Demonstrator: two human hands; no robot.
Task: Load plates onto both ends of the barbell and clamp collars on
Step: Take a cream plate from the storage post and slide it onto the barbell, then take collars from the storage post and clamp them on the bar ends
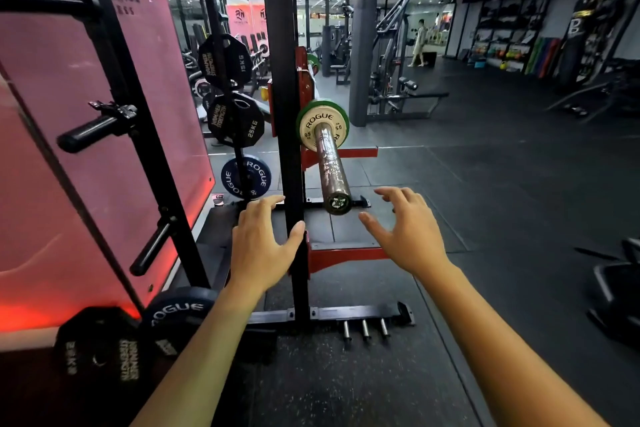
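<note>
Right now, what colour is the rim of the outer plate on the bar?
Green, around a pale cream face, seen in the head view.

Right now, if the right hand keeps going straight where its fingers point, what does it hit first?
Probably the barbell sleeve near its end cap; the open right hand points up-left at it. Depth is unclear.

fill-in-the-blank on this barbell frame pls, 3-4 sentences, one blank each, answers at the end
1. The small plate on the barbell sleeve is printed with the brand name ____.
2. Behind it sits a larger plate whose rim is coloured ____.
3. The left hand and the right hand both hold ____.
4. The sleeve outside the plates carries ____ collar.

Answers: ROGUE; green; nothing; no
</note>
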